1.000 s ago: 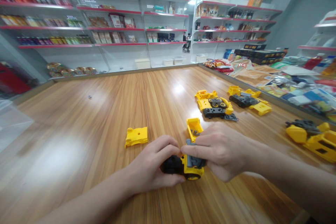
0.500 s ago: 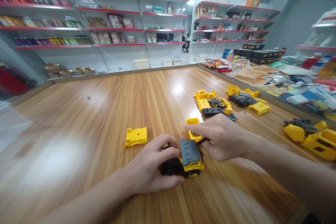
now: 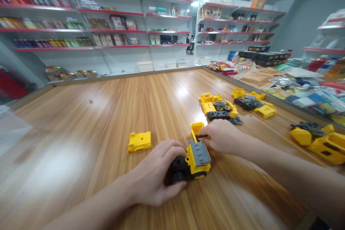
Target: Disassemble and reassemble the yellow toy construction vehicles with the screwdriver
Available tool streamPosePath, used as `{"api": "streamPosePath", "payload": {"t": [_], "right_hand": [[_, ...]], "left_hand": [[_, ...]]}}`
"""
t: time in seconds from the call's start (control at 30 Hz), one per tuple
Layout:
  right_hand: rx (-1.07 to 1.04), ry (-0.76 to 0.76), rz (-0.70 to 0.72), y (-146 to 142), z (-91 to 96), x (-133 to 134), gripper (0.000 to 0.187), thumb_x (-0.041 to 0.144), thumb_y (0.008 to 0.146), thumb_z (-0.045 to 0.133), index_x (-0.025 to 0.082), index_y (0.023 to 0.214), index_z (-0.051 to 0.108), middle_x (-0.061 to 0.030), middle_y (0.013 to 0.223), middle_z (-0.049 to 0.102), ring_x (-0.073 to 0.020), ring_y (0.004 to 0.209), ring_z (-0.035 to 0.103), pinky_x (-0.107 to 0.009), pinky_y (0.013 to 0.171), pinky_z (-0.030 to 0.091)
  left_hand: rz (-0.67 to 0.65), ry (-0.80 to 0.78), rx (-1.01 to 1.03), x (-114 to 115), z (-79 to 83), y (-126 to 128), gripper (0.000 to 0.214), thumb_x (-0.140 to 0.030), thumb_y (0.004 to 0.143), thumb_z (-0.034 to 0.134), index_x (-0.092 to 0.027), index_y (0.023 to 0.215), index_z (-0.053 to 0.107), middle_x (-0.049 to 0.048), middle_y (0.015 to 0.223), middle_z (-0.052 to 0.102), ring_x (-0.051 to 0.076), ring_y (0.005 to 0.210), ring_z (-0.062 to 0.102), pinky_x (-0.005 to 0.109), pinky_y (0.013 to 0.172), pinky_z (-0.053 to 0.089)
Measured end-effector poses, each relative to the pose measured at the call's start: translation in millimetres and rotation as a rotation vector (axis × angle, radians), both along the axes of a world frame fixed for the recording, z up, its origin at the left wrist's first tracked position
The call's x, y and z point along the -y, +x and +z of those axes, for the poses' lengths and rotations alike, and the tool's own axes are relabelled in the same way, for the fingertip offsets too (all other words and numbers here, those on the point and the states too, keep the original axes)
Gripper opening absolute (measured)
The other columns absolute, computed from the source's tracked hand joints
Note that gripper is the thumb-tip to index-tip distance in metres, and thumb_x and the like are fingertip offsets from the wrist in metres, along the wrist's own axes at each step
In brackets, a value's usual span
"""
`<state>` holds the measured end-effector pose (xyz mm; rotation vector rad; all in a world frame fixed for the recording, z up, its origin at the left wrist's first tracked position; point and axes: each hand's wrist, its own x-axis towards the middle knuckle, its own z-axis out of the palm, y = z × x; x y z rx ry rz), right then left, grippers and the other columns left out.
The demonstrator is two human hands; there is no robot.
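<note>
A yellow toy truck body (image 3: 197,159) with a grey top panel and black wheels rests on the wooden table (image 3: 107,115). My left hand (image 3: 155,172) is wrapped round its black wheeled end. My right hand (image 3: 222,136) is closed just behind the truck, pinching a thin dark piece (image 3: 202,136) beside a small yellow tray-shaped part (image 3: 196,128). A flat yellow panel (image 3: 139,140) lies to the left of my hands.
More yellow and black toy vehicle parts (image 3: 219,107) (image 3: 253,102) lie further right, with another yellow vehicle (image 3: 319,140) at the right edge. Packaged goods (image 3: 296,79) cover an adjoining table. Shop shelves (image 3: 107,25) line the back.
My right hand came off the truck's grey top and moved back to the small yellow part, now pinching a thin dark piece. The left hand kept hold and turned the truck slightly.
</note>
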<state>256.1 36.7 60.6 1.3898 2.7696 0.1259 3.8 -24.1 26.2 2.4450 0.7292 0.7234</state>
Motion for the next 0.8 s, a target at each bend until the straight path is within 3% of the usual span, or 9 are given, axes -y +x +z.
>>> {"api": "streamPosePath", "payload": {"t": [0.27,0.43,0.8], "right_hand": [[-0.029,-0.007,0.011,-2.3,1.5,2.9,0.025,0.037,0.091,0.053,0.025,0.093,0.075,-0.0074,0.084,0.074,-0.0253,0.08,0.069,-0.03,0.066,0.043],[-0.056,-0.032,0.011,-4.2,-2.3,2.4,0.027,0.037,0.092,0.052,0.023,0.091,0.075,-0.008,0.086,0.075,-0.0238,0.082,0.069,-0.029,0.069,0.043],[-0.105,-0.017,0.011,-4.9,-6.8,1.9,0.029,0.039,0.093,0.05,0.022,0.091,0.074,-0.0086,0.087,0.075,-0.0253,0.085,0.07,-0.03,0.07,0.042]], "left_hand": [[-0.017,0.044,0.037,0.5,-3.0,-0.3,0.081,-0.019,0.074,0.067,-0.025,0.143,0.027,0.0128,0.129,0.046,0.026,0.114,0.05,0.045,0.096,0.045],[-0.023,0.055,-0.062,0.8,0.6,1.6,0.077,-0.021,0.074,0.067,-0.03,0.143,0.033,0.0102,0.122,0.048,0.025,0.105,0.051,0.045,0.09,0.047],[-0.002,-0.016,-0.015,0.1,2.0,3.1,0.071,-0.013,0.071,0.065,-0.027,0.134,0.036,0.0082,0.113,0.05,0.024,0.099,0.05,0.04,0.085,0.046]]}}
